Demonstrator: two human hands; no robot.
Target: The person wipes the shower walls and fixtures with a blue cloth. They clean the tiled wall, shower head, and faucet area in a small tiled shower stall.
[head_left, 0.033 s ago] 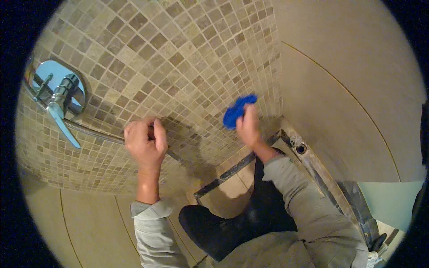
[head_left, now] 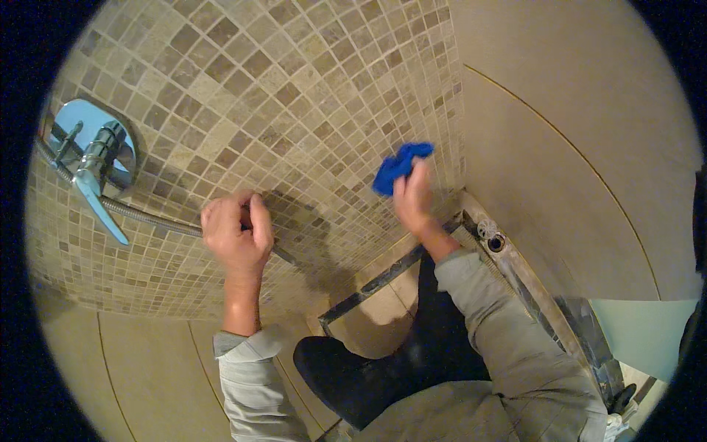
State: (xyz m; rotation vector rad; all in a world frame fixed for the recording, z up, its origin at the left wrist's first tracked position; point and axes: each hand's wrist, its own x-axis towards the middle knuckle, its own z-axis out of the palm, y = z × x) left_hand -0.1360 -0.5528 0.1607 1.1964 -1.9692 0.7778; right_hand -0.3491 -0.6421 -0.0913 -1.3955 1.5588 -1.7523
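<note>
My right hand (head_left: 414, 200) grips a crumpled blue cloth (head_left: 400, 168) against or just off the small beige and brown mosaic wall tiles (head_left: 317, 96), near the wall's right corner. To the left, my left hand (head_left: 237, 230) is closed at the end of the visible run of a ribbed metal shower hose (head_left: 151, 219). A short dark bar-like piece (head_left: 283, 255) sticks out beyond that fist; whether it is part of the hose or a shower handle I cannot tell. The hose runs toward a chrome shower mixer (head_left: 99, 158) with a lever.
Large beige panels (head_left: 560, 96) form the right wall. Along the floor's edge runs a dark border strip (head_left: 375, 287). A ledge on the right carries a round drain-like fitting (head_left: 496, 242). A pale green panel (head_left: 644, 331) stands at the lower right. My dark-clad legs (head_left: 398, 368) are below.
My right hand and the blue cloth have shifted slightly up and to the right along the tiles. My left hand stays almost in place, still closed on the hose.
</note>
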